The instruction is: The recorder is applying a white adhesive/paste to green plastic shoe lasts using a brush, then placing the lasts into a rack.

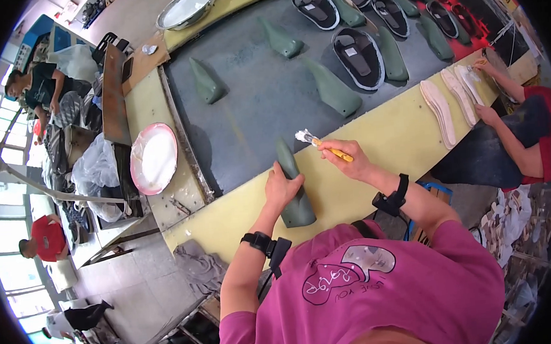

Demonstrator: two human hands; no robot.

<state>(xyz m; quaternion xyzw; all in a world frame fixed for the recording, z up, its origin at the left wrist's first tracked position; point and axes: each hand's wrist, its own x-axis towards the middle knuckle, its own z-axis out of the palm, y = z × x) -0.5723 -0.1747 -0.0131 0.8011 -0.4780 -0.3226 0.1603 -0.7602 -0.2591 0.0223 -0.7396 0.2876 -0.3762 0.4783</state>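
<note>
The green shoe last [293, 190] lies on the yellow edge strip of the bench [387, 140], its narrow end reaching onto the grey conveyor belt [258, 97]. The left hand [281, 189] covers the last's left flank, so that side and part of its middle are hidden; the fingers wrap over it and grip it, thumb toward the wearer. Just right of the last, the right hand [345, 156] pinches a yellow-handled brush [322, 144] between closed fingers; the white bristles point up-left and hang just beside the last's narrow end, whether touching it is hard to tell. The lower, broad end of the last sits near the bench's near edge, with little strip left below it. Right of the last the yellow strip runs bare up to a stack of pale insoles [441, 110], where another person's hands [488, 115] work. Beyond the last, up the belt, lie more green lasts [333, 88], well apart from it, and black soles with white rims [357, 50] farther off. Left of the last, past the belt's edge, stands a pink-rimmed bowl of white glue [153, 157]; a metal basin [185, 8] sits far up and is partly cut off by the rim.
</note>
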